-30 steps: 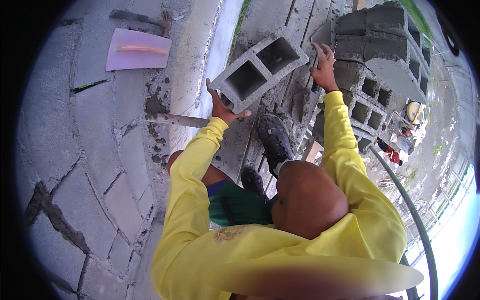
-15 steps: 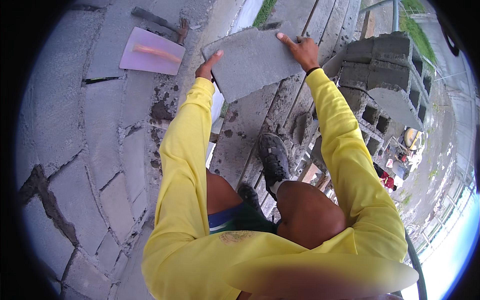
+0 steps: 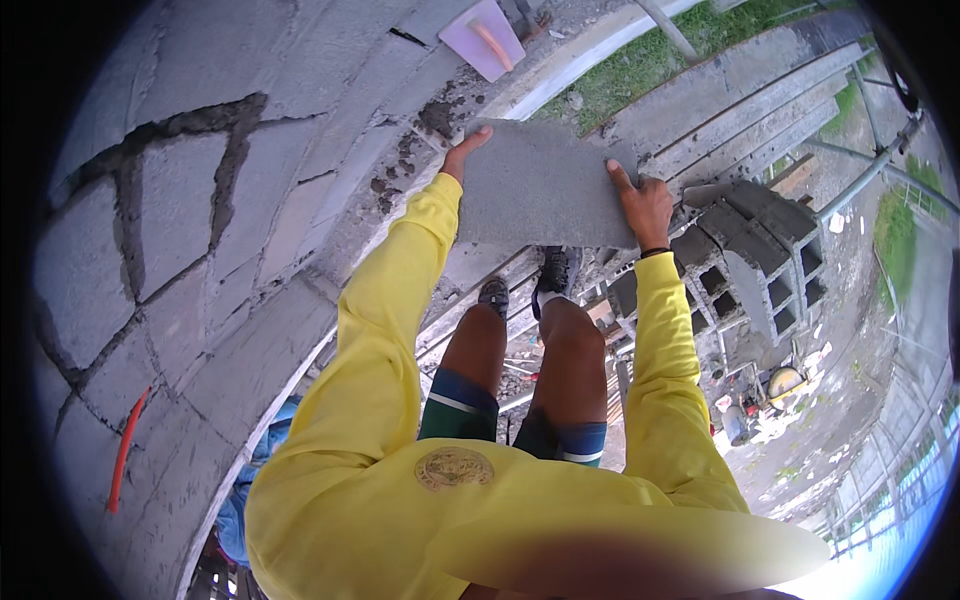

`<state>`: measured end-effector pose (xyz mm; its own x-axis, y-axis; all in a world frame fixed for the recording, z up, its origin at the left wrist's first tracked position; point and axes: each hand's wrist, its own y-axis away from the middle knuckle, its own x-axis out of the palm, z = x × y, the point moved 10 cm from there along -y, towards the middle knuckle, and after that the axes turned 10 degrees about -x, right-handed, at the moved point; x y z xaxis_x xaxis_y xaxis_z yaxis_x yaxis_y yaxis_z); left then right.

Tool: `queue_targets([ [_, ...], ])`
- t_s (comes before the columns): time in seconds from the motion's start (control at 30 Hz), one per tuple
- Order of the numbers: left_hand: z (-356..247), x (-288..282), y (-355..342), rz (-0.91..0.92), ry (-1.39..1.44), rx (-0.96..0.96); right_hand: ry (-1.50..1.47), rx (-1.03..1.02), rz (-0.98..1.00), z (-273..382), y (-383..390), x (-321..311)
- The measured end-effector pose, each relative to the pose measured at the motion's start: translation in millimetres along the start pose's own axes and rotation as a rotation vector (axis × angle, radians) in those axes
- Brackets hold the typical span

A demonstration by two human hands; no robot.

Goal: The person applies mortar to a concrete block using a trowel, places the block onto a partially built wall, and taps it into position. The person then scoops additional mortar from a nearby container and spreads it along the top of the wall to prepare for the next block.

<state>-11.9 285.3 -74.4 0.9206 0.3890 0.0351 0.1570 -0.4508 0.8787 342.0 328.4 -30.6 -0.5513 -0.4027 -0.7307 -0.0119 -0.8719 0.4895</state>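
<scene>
Between my two hands I hold a grey concrete block (image 3: 548, 185), its broad face toward me. My left hand (image 3: 466, 152) grips its left edge, thumb over the top corner. On the opposite edge my right hand (image 3: 645, 205) is closed, with the thumb along the face and the other fingers partly hidden. The block hides part of the planks beneath it. Beyond my left hand, a pinkish float with a wooden handle (image 3: 483, 40) lies on a mortar-spotted ledge by the block wall (image 3: 180, 200).
Stacked hollow blocks (image 3: 745, 250) stand on the planks to my right. Long planks (image 3: 750, 115) run toward the far right beside metal scaffold pipes (image 3: 870, 170). Grass (image 3: 640, 75) shows below. An orange tube (image 3: 128, 450) sticks out of the wall at left.
I have straightened up from a crouch, both legs now upright. The block has shifted right and slightly nearer, levelling out, still in both hands. The view has turned, showing more wall.
</scene>
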Motion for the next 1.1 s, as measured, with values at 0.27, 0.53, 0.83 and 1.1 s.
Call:
queue_targets([
  [0.27, 12, -59, 224, 0.243, 0.592, -0.175, 0.114, -0.488, -0.027, 184, 132, -119],
  [0.53, 24, -122, 340, 0.112, 0.685, -0.179, -0.017, -0.526, 0.077, 271, 234, -131],
  [0.83, -65, -203, 481, 0.093, 0.647, 0.293, -0.249, -0.873, -0.168, 410, 308, -175],
  [1.1, -158, -262, 607, -0.018, 0.603, 0.851, -0.429, -1.272, -0.416, 536, 376, -258],
])
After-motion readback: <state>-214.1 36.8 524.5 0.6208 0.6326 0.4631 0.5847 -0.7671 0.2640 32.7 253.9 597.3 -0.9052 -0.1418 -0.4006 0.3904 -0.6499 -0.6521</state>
